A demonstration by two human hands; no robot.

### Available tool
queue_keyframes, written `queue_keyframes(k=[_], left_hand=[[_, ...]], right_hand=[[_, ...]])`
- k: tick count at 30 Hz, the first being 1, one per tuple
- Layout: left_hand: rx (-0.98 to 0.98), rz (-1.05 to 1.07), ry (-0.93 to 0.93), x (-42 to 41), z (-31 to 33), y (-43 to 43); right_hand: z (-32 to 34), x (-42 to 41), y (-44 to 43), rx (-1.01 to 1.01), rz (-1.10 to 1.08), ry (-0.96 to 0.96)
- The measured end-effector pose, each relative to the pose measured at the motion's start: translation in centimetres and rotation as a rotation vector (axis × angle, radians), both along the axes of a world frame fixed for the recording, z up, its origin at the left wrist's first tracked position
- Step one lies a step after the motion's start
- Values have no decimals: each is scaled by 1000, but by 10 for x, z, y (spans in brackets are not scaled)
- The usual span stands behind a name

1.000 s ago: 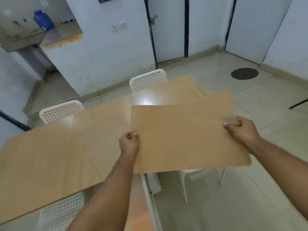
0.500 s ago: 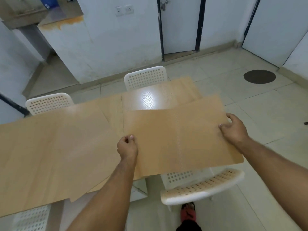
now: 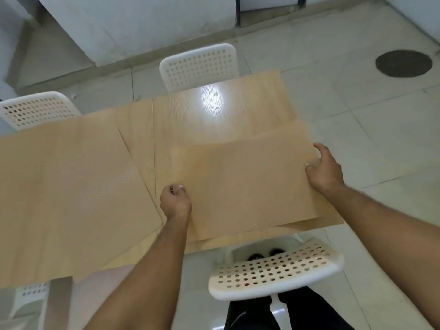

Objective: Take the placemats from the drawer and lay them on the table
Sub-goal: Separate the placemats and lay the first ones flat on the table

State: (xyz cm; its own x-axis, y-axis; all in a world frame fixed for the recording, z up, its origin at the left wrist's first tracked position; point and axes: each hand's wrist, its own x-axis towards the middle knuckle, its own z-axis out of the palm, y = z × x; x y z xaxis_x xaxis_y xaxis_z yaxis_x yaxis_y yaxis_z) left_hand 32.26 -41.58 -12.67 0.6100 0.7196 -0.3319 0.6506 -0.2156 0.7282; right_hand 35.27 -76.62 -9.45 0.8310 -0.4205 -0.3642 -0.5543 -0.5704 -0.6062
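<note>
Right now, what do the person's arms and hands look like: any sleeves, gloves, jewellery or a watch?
The left forearm and right forearm are bare as far as the frame edge, with no sleeve in view. The left hand and right hand are ungloved; no ring, watch or wristband shows on either. Black trousers show at the bottom of the view.

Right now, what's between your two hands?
A tan placemat, in the head view: it stretches from the left hand, pinching one edge, to the right hand at the opposite edge, over the table.
</note>
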Motion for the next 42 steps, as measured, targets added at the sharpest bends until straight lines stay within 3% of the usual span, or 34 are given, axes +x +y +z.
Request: queue_keyframes(k=[8, 16, 22, 29, 42], left_hand=[[278, -278, 248, -26, -10, -20], [489, -373, 399, -48, -16, -50], [494, -507, 415, -66, -28, -58], [542, -716, 377, -88, -42, -52], [561, -735, 385, -90, -47, -49]], right_hand=[[-38, -31, -6, -210, 233, 81], [-53, -51, -4, -469, 270, 70], [-56, -58, -7, -515, 321, 106], [-65, -74, -3, -431, 376, 141], [-71, -82, -3, -507, 425, 167]])
